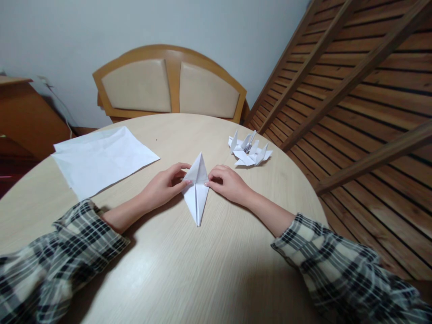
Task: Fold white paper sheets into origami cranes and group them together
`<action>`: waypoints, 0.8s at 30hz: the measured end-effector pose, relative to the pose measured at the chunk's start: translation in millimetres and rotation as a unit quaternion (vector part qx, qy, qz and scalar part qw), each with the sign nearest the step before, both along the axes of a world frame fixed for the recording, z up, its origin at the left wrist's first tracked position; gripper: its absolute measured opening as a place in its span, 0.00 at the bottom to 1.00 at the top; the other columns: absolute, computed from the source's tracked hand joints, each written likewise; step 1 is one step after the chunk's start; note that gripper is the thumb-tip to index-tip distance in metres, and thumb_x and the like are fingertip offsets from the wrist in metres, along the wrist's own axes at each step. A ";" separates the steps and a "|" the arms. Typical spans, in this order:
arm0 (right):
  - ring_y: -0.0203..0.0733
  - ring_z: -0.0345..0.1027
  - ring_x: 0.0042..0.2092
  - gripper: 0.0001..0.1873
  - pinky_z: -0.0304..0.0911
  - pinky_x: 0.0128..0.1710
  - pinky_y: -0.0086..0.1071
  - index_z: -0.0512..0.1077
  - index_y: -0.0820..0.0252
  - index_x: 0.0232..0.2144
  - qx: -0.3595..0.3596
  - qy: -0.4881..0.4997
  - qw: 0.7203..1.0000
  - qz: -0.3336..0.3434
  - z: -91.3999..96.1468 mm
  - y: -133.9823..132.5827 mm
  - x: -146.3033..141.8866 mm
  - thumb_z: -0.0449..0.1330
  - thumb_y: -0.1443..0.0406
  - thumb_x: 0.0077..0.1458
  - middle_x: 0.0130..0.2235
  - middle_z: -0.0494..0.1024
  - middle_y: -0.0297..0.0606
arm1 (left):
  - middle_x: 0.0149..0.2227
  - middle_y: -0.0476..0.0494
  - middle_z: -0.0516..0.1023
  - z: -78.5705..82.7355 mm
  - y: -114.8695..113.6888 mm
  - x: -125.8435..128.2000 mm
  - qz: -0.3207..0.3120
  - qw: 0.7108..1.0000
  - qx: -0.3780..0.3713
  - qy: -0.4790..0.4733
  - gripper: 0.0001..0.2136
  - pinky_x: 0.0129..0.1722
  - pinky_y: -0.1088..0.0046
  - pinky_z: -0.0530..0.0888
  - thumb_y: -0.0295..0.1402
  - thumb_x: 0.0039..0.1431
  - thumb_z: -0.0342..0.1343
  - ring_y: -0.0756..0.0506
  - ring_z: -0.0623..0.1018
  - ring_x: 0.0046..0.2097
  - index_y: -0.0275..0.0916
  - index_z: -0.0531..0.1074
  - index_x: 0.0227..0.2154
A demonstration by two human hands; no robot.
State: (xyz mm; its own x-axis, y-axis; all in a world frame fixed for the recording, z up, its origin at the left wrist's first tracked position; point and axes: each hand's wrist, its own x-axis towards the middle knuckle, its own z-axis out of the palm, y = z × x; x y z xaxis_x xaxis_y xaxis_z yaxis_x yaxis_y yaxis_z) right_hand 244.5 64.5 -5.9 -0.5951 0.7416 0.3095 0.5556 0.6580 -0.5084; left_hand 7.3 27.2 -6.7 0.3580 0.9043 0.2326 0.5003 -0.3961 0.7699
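Note:
A white sheet of paper folded into a long diamond [196, 193] is in front of me at the middle of the table, one point towards me and one away. A split runs down the middle of its near half. My left hand [165, 183] pinches its left corner, thumb on top and fingers curled behind the edge. At the right corner, my right hand [229, 183] grips the paper between thumb and curled index finger. Several folded paper cranes [249, 150] sit in a cluster beyond my right hand.
Loose white paper sheets [104, 157] lie at the left of the round wooden table [162, 279]. A headboard with cream panels [138, 85] stands behind the table. Wooden slats [357, 90] slope along the right side, and a brown cabinet [27, 117] is at far left.

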 end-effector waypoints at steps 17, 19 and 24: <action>0.42 0.67 0.41 0.04 0.58 0.45 0.36 0.73 0.59 0.29 0.019 -0.004 1.000 0.002 -1.2 4.8 8.4 0.64 0.70 0.56 0.34 0.74 0.36 | 0.45 0.41 0.82 -0.9 2.5 -1.4 0.010 0.995 0.052 0.088 0.15 0.45 0.61 0.75 0.32 0.61 0.55 0.42 0.80 0.43 0.41 0.72 0.51; 0.42 0.67 0.42 0.03 0.58 0.45 0.36 0.73 0.59 0.30 0.020 -0.009 1.000 0.003 -1.5 4.6 8.9 0.64 0.69 0.56 0.35 0.74 0.36 | 0.43 0.42 0.82 -0.4 2.2 -0.9 0.012 0.994 0.059 0.090 0.14 0.43 0.62 0.75 0.32 0.61 0.55 0.42 0.80 0.42 0.41 0.73 0.49; 0.42 0.66 0.42 0.04 0.58 0.46 0.36 0.73 0.58 0.31 0.016 -0.014 1.000 0.006 -1.3 5.8 10.2 0.63 0.68 0.58 0.35 0.73 0.36 | 0.40 0.42 0.82 1.0 1.6 0.5 0.017 0.994 0.068 0.081 0.09 0.42 0.63 0.75 0.34 0.61 0.54 0.42 0.80 0.40 0.41 0.73 0.43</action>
State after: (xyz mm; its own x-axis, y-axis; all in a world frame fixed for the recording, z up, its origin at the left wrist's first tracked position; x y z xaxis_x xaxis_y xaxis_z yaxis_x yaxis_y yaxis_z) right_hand 254.7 70.2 -7.2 -0.6122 0.7244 0.3168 0.5611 0.6804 -0.4715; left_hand 7.8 28.7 -5.7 0.3702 0.8807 0.2956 0.6283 -0.4717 0.6186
